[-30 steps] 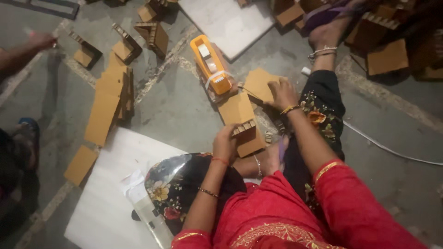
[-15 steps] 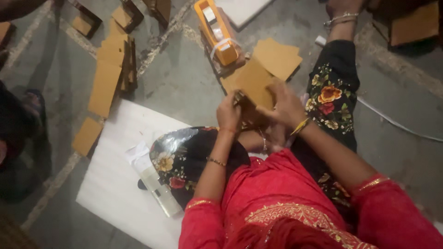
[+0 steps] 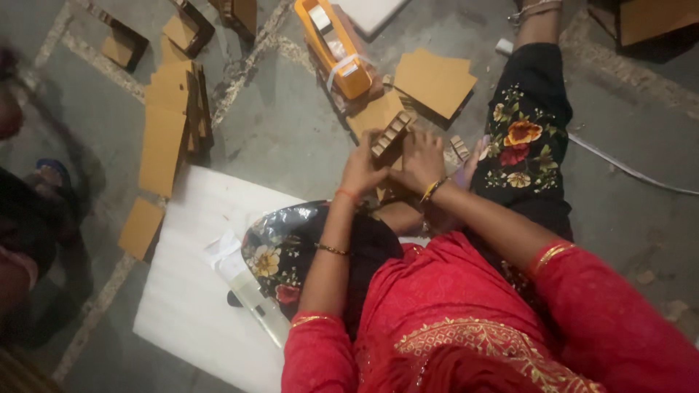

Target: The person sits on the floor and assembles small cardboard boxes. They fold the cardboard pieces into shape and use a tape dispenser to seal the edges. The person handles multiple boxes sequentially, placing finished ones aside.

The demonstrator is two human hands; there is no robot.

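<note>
- While both hands meet at the centre of the frame, the left hand and the right hand are closed around a small cardboard piece with a ribbed, slotted edge, held just above the person's lap.
- Judging from the grip, the piece is partly put together: its strip stands tilted between the fingers, and it is not yet set down with anything else.
- Just above the hands, flat cardboard sheets lie on the floor, touching one another, seemingly unfolded stock yet to be worked.
- An orange tape dispenser rests on the floor in the upper middle, near the sheets and apart from both hands.
- At the upper left, a long stack of cardboard strips lies on the floor, with what look like open box shells above it; whether those are finished is hard to tell in the blur.
- A white board lies at the lower left beside the knee, with a clear plastic wrapper on it.
- As a judgement, the work looks mid-way: one piece in hand, much flat card left.
</note>
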